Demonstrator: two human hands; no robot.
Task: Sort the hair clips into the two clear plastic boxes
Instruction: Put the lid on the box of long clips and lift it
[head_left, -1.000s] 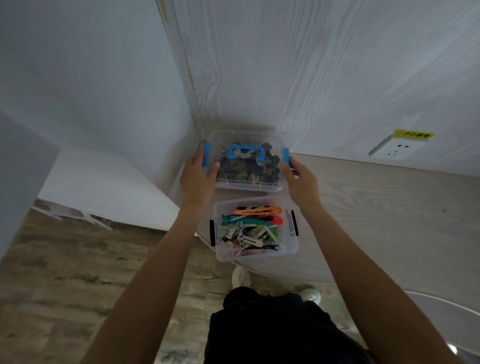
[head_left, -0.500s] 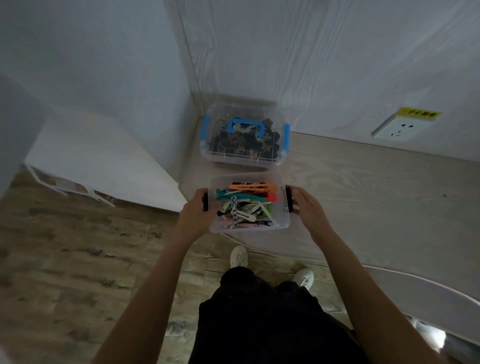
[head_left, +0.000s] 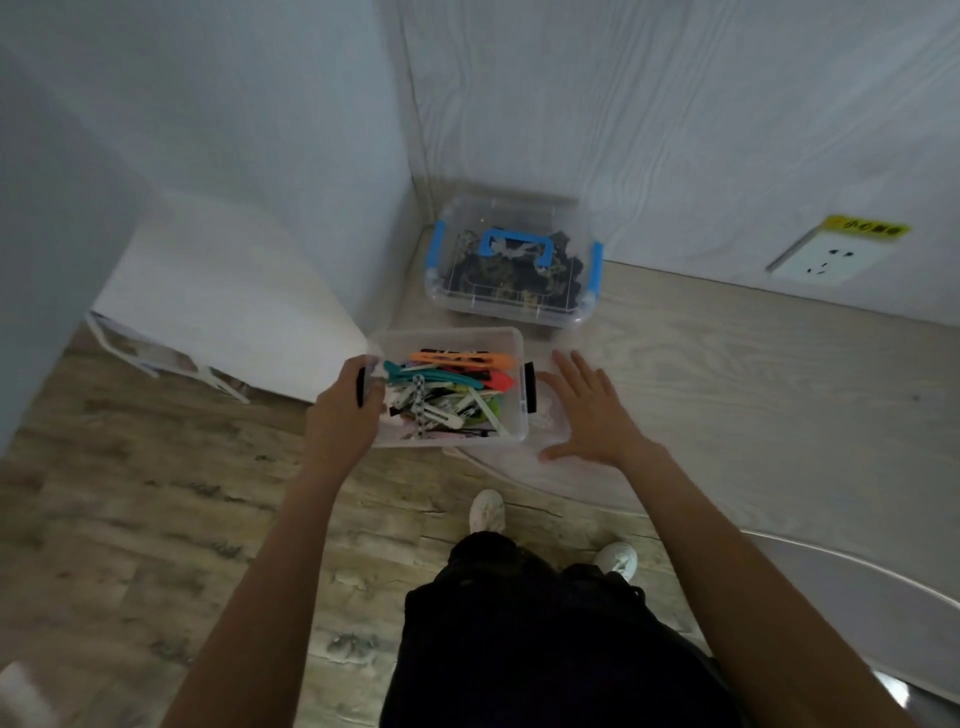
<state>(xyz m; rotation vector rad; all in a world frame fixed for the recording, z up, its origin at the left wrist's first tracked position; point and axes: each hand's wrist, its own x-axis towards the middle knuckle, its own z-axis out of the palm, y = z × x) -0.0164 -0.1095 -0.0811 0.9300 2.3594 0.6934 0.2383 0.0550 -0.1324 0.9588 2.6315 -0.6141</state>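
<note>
A clear box with black latches (head_left: 447, 336) sits open at the table's front left corner, filled with colourful flat hair clips (head_left: 452, 387). My left hand (head_left: 340, 413) grips its left end at the latch. My right hand (head_left: 587, 410) is just right of the box, fingers spread flat over a faint clear plastic piece (head_left: 545, 453) on the table, apart from the box wall. Behind, in the wall corner, stands a second clear box with blue latches and handle (head_left: 501, 307), its lid on, holding dark patterned clips (head_left: 511, 273).
The pale wooden table (head_left: 753, 374) stretches to the right along the white wall, which carries a power socket (head_left: 826, 257) with a yellow label. The table's left and front edges drop to a wood-pattern floor (head_left: 130, 493). My white shoes (head_left: 485, 512) show below.
Both hands left the blue-latched box and came back to the near box. Since then my right hand has let go of its right end and spread flat beside it.
</note>
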